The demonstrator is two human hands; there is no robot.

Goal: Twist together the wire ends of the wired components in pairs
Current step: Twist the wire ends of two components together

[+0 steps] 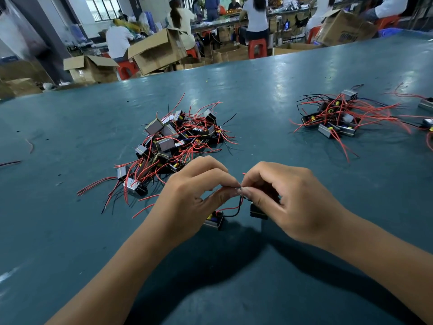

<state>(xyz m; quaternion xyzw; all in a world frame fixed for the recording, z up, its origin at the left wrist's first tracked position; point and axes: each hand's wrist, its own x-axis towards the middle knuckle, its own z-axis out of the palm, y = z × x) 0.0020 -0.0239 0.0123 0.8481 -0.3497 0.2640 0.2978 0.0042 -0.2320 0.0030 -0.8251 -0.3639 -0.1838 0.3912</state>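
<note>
Wide teal surface (281, 95) under everything, scuffed and glossy. Beyond the left grip, just past its knuckles, a big heap of wired components (173, 141), small blocks tangled in red and black leads. Farther off, up and to the right of the right grip, a smaller heap (337, 116) of the same parts, red leads fanned outward. Near centre, left hand (187, 198) and right hand (290, 198) fingertip to fingertip, each grip closed in a pinch on the bare wire ends (236, 187) held between thumb and forefinger where the two meet. Below the left grip, one component (214, 220) on the surface, its red and black leads arching up into the pinch. Under the right grip's fingers, a second dark component (257, 211), partly hidden by the hand; whether resting or lifted, cannot tell.
</note>
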